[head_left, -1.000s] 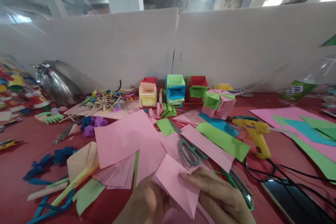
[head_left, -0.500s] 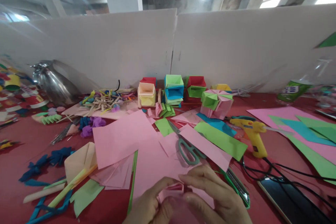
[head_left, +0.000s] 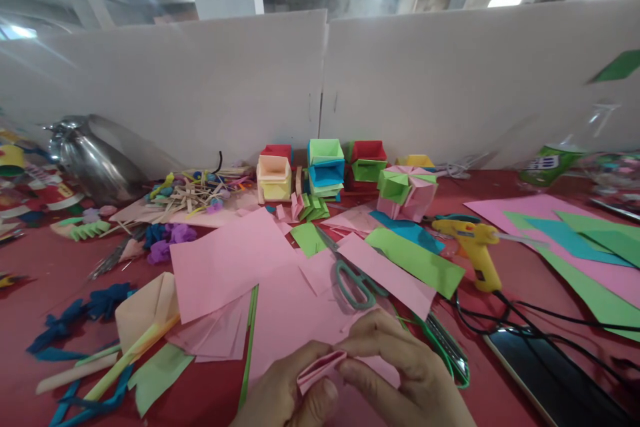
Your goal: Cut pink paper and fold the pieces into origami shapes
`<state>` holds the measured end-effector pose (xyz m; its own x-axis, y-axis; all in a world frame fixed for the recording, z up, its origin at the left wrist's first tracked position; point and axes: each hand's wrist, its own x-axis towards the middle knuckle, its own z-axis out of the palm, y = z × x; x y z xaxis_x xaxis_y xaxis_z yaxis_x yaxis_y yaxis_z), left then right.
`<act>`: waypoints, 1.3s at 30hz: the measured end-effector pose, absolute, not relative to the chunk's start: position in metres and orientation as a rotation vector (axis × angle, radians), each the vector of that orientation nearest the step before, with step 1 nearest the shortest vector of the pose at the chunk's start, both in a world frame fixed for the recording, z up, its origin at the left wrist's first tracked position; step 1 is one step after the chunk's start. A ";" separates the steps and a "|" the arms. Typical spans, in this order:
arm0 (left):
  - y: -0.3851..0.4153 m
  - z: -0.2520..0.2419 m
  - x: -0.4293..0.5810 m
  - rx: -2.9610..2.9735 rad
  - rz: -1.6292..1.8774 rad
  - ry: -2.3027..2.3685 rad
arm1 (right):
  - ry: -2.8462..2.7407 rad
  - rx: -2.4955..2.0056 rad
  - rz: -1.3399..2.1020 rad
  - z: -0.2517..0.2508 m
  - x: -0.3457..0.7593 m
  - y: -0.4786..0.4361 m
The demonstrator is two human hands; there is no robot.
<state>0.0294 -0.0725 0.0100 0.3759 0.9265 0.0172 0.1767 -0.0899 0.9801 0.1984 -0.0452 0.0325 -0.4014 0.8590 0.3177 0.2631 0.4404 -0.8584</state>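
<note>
A small folded piece of pink paper [head_left: 320, 369] is pinched between both hands at the bottom centre. My left hand [head_left: 290, 390] grips its left end, with the thumb in front and the index finger behind. My right hand [head_left: 395, 367] closes thumb and fingers on its right end. Large pink sheets [head_left: 280, 313] lie beneath and behind the hands. Just beyond my right hand are grey-green scissors [head_left: 354, 285], partly under a pink strip [head_left: 387, 272]. A green strip [head_left: 417, 260] lies past that.
Folded paper boxes [head_left: 326, 172] stand along the white partition [head_left: 200, 93]. At right are a yellow glue gun [head_left: 475, 247] with a black cord, a green cutter [head_left: 445, 347] and a phone [head_left: 540, 373]. Blue and green paper pieces, sticks and a metal jug [head_left: 93, 160] occupy the left.
The folded pink paper has been tilted and pressed flatter between the fingers. The whole view has shifted slightly, so the table items appear a little farther left.
</note>
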 end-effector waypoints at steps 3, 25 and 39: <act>-0.073 0.014 0.029 1.473 0.889 0.960 | -1.854 -0.951 1.024 0.032 0.198 -0.045; -0.067 0.013 0.024 1.637 0.849 0.928 | -2.049 -0.702 0.497 0.039 0.203 -0.045; -0.069 0.023 0.024 1.671 0.627 1.058 | -2.142 -0.603 0.566 0.039 0.205 -0.049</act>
